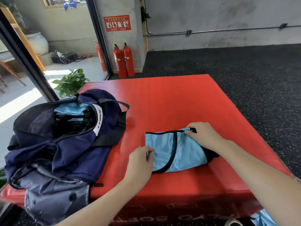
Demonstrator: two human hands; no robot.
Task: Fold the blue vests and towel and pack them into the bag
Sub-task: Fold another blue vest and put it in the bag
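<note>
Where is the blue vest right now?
The blue vest lies folded on the red mat, between the left hand and right hand, to the right of the open navy bag.

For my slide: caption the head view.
Both hands, left and right, fold a vest beside the open bag.

Red mat (171,101) fills my foreground, white lettering on its near edge, upside down from my side. Grey jacket (53,196) with dark buttons slumps over mat's near left corner. Beyond mat I see dark speckled floor (244,70). Two red extinguishers (124,61) stand side by side at concrete pillar, third (100,54) just left, behind glass. Red sign (117,23) on pillar above them. Green plant (70,83) near mat's far left corner. Pale pot (37,43) outside, far left.
</note>
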